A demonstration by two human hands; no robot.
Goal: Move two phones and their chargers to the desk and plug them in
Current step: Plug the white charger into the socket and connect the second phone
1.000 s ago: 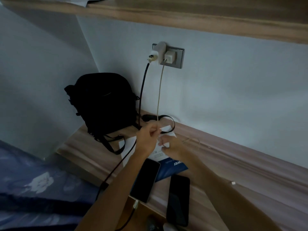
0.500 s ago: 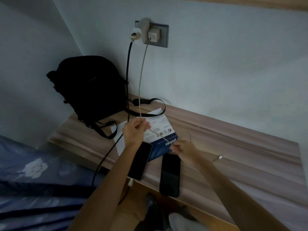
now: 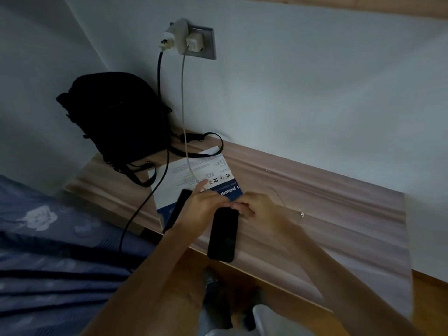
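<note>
Two dark phones lie on the wooden desk (image 3: pixel 315 214): the right phone (image 3: pixel 223 235) near the front edge, the left phone (image 3: pixel 180 202) partly hidden under my left hand. Two chargers sit in the wall socket (image 3: pixel 210 43), a white cube charger (image 3: pixel 194 42) and a rounded one (image 3: pixel 180 32). The beige cable (image 3: pixel 183 105) hangs from the cube charger down into my left hand (image 3: pixel 202 206), which pinches it. My right hand (image 3: pixel 258 204) meets it at the right phone's top end, fingers curled on the same cable. Its white plug (image 3: pixel 301 214) lies loose on the desk. The black cable (image 3: pixel 158 76) drops over the desk's left edge.
A black backpack (image 3: pixel 116 117) stands at the desk's back left, its strap trailing over a white-and-blue leaflet (image 3: pixel 177 175). A bed with a blue patterned sheet (image 3: pixel 48 238) lies left of the desk. Below the desk's front edge is wooden floor (image 3: pixel 431 292).
My head has tilted down and the view has dropped from the socket. Both hands slid down the beige cable and came together at the right phone's top end.
</note>
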